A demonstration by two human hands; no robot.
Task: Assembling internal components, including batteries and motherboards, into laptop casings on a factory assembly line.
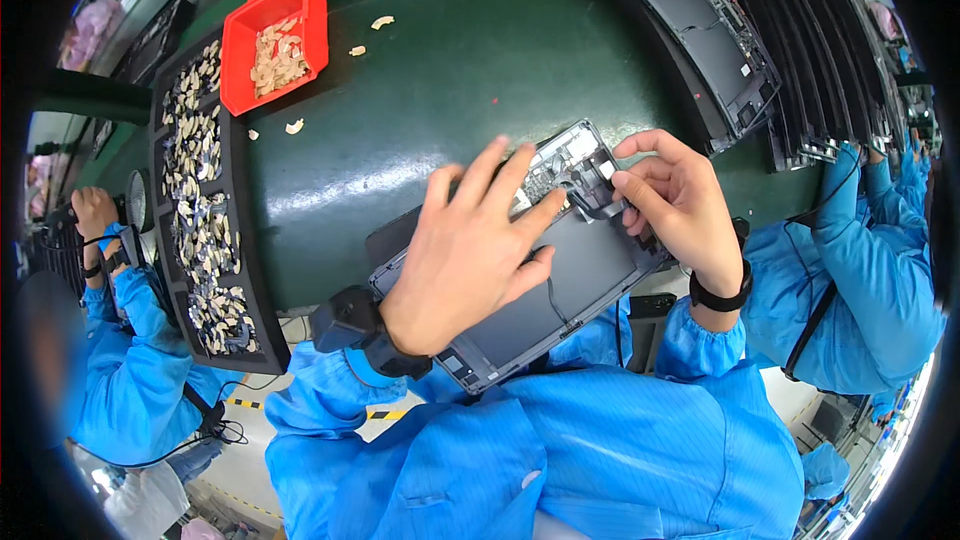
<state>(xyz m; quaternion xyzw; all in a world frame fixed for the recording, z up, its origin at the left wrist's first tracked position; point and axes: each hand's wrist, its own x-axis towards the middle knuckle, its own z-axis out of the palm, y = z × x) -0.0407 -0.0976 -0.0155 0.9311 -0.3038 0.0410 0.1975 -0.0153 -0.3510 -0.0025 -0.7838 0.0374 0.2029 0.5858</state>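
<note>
Grey device casing (510, 315) lay beneath left hand (480, 240), fingers spread, unclenched, over exposed circuitry (545, 172). Right hand (680, 200) bent thumb and fingertips together just beside it; whether dark strip (598, 208) was pinched, couldn't tell. Casing seemed light, stiff, slightly slippery; circuitry fragile, so outer rim offered safest hold.

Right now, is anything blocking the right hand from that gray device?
Nothing visible is in the way: the right hand is at the device, its fingers by the right side. The left hand spreads over another part, farther left, not between them.
</note>
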